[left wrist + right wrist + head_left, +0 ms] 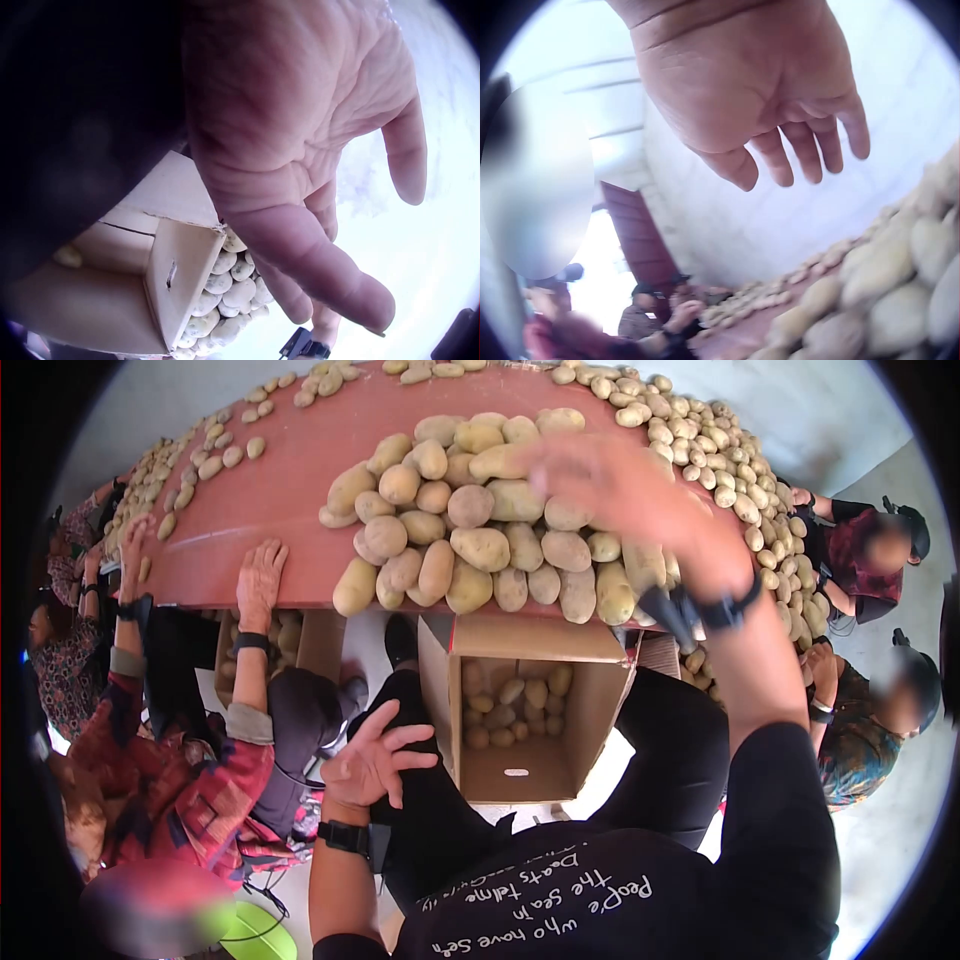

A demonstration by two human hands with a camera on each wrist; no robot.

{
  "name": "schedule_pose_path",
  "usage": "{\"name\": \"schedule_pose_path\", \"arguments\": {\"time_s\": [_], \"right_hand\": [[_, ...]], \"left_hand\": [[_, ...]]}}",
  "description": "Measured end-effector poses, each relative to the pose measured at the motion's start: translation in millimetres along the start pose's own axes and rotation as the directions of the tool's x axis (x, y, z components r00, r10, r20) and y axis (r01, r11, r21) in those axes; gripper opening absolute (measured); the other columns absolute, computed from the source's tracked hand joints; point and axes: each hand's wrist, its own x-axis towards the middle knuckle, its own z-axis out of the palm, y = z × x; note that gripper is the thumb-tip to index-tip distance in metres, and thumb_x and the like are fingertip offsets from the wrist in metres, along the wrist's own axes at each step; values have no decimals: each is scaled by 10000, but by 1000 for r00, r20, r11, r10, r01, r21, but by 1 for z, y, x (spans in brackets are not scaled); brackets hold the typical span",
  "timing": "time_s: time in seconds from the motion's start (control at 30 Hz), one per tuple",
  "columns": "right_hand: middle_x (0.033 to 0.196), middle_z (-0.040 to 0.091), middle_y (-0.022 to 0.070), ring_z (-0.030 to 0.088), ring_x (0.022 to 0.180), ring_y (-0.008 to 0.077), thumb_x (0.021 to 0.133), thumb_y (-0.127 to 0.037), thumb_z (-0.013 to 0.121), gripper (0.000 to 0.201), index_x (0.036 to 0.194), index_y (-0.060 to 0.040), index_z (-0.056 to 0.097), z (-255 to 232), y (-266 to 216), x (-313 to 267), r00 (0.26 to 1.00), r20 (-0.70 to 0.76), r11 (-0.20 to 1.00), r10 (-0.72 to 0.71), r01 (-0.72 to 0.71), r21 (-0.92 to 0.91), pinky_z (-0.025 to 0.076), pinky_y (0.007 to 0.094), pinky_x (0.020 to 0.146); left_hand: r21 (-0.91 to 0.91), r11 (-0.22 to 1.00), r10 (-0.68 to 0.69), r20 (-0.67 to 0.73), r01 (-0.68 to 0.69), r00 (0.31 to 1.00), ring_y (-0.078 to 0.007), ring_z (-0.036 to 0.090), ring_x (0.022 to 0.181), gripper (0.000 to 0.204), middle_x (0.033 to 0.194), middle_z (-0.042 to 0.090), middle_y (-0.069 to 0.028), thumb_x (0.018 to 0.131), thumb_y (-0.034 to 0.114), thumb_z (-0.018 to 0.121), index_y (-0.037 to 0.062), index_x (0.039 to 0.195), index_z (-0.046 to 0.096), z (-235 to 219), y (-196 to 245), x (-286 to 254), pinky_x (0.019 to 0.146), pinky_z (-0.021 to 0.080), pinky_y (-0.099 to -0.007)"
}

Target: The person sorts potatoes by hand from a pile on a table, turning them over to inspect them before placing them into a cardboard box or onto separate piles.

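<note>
A heap of potatoes [480,548] covers the near middle of the red table [300,470]. My right hand [610,485], blurred in the head view, is above the right side of this heap. In the right wrist view its fingers [802,150] hang loosely with nothing in them. Palm up, my left hand [375,760] is beside the cardboard box [600,735], fingers spread and holding nothing. Below the table edge, that box stands open between my legs with potatoes [515,705] at its bottom. The left wrist view shows the left palm [277,97] bare.
At my left, another person's hand [260,575] rests on the table, near a second box [320,650] with potatoes. More potatoes [715,455] line the right side of the table, and others [210,465] lie at the far left. Two people sit at the right.
</note>
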Motion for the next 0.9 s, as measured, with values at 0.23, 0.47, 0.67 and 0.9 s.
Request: {"name": "schedule_pose_path", "arguments": {"time_s": [0.23,0.47,0.67,0.9], "right_hand": [[1046,655,182,614,1000,347,910,-305,573,395,1181,-17,578,216,33,-156,446,894,963,48,-257,77,480,410,866],[1248,561,211,531,1155,357,814,-340,650,573,1294,-53,522,386,159,-188,477,344,574,809,-766,-288,410,477,981],[1504,314,138,270,1368,437,846,-530,578,804,1473,-117,290,442,189,-170,150,180,186,972,-961,-203,248,540,1099],[1389,466,153,430,1286,319,854,-494,572,622,1328,-102,476,416,176,-159,633,-88,633,769,-738,233,321,475,1055]], "left_hand": [[-15,1000,1,-13,-1,1000,-567,253,1326,901,1484,150,-346,829,177,638,99,1519,64,1,0,3,746,590,-522],[-16,1000,-12,-35,12,999,-576,277,1310,906,1476,163,-357,804,183,675,118,1520,123,-2,2,1,740,589,-527],[2,1000,-29,-64,29,998,-577,297,1301,856,1470,183,-363,814,229,661,134,1515,179,-4,5,2,728,591,-511],[30,999,-37,-78,39,996,-564,298,1309,853,1479,178,-349,810,287,640,157,1517,182,-3,7,1,732,595,-487]]}}
